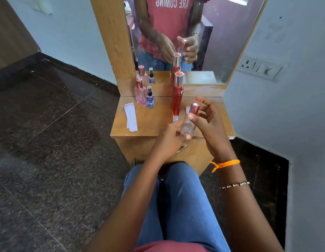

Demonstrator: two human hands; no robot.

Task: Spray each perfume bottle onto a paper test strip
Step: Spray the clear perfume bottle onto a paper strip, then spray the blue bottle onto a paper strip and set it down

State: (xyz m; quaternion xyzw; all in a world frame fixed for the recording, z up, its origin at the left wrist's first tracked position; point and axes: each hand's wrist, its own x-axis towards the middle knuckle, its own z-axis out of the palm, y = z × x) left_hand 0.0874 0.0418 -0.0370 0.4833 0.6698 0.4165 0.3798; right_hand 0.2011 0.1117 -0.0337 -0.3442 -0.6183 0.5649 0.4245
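From the head view, we hold a clear bottle (188, 125) over the front edge of the dresser top (150, 124), tilted, its rose-metal cap (194, 108) on. Our left hand (169, 139) has its fingers wrapped around the bottle's base. Our right hand (207, 122) sits just beside the cap with the thumb tip against the bottle's neck and the other fingers spread loosely apart, gripping nothing.

We judge the spray from this bottle as not yet made: the cap covers the nozzle, and no strip is in either hand. Uncapping looks like the step at hand.

Toward the left edge lies a small stack of white strips (130, 117), flat matte paper, fanned slightly; whether any are wet we cannot tell. Another strip (175, 118) lies at the foot of the tall red bottle (177, 95), partly hidden behind it, and a white scrap (187, 109) shows just behind our cap.

At the back left corner stand a pink bottle (140, 94), angular glass with a rosy cap, and right beside it a small blue bottle (150, 99) with a black pump head. The red one is a slim glossy cylinder with a silver collar. All three stand upright and capped, so most of the work appears left.

The top is smooth wood laminate; the mirror (203, 42) behind repeats the bottles and our hands.
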